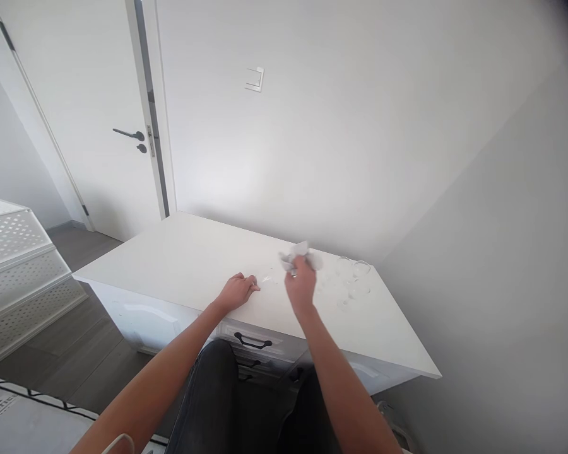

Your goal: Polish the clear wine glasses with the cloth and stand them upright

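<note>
In the head view my right hand (301,280) is closed around a crumpled white tissue or cloth (300,250), held above the white cabinet top (170,258). Blur softens its edges. My left hand (237,291) rests low on the cabinet top, its fingers pinched together at a small clear piece too tiny to name. Between the two hands lies a small shiny, transparent bit (267,278). To the right of my right hand stand several clear glass-like items (360,270), hard to make out against the white surface.
Behind the cabinet rises a pale wall with a light switch (255,79). A white door (89,113) with a dark handle stands at left. White perforated baskets (16,265) are stacked beside the cabinet. Drawers with a black handle (252,341) face my knees.
</note>
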Demonstrator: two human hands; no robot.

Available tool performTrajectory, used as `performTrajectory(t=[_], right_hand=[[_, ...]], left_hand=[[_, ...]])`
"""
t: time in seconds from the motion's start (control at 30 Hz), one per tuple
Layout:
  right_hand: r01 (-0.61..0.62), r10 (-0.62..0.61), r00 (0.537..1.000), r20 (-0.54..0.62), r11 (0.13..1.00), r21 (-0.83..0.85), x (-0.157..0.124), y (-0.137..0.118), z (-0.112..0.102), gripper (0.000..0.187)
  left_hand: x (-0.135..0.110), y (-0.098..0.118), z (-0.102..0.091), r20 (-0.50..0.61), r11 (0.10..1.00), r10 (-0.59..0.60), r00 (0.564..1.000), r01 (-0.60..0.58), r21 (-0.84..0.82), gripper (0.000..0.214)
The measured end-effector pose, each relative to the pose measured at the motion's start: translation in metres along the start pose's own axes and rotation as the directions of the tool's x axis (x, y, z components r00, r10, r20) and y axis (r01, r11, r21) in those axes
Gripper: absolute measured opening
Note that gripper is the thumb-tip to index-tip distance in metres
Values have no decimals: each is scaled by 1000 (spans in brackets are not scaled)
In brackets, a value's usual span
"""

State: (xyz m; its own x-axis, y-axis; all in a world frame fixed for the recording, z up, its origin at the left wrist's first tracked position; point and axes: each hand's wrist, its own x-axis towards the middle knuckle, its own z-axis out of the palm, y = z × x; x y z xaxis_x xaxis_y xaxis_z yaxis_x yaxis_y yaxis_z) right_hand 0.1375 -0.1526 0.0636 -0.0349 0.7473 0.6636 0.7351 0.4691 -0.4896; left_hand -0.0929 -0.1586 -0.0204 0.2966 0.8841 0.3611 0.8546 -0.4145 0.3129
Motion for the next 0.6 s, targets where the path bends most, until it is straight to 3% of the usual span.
performTrajectory(t=[0.07,0.13,0.33,0.4,0.47,0.53,0.6], right_hand=[[11,-37,980,198,992,128,-11,-6,17,15],[-10,-57,954,293,975,222,-21,-11,26,15],[178,-184,924,335,983,48,-32,-25,18,22],[87,-108,914,392,994,71,-30,-30,14,32],[-103,10,879,478,980,169,-24,-31,9,49],[-305,80,800,594,908,287,-14,-28,3,63],[-415,48,712,701,833,364,-4,-23,-4,66]], left_hand=[[0,-2,0,-34,999,-30,999,31,24,26],[0,-3,1,-59,997,-61,996,64,47,28],[0,-4,8,-64,997,31,997,-27,67,28],[-1,-5,10,-53,994,78,996,-74,77,28],[-2,-6,11,-37,989,127,991,-123,79,27],[-2,-6,10,-26,985,154,988,-152,76,26],[-2,-5,7,-17,985,158,987,-157,78,25]])
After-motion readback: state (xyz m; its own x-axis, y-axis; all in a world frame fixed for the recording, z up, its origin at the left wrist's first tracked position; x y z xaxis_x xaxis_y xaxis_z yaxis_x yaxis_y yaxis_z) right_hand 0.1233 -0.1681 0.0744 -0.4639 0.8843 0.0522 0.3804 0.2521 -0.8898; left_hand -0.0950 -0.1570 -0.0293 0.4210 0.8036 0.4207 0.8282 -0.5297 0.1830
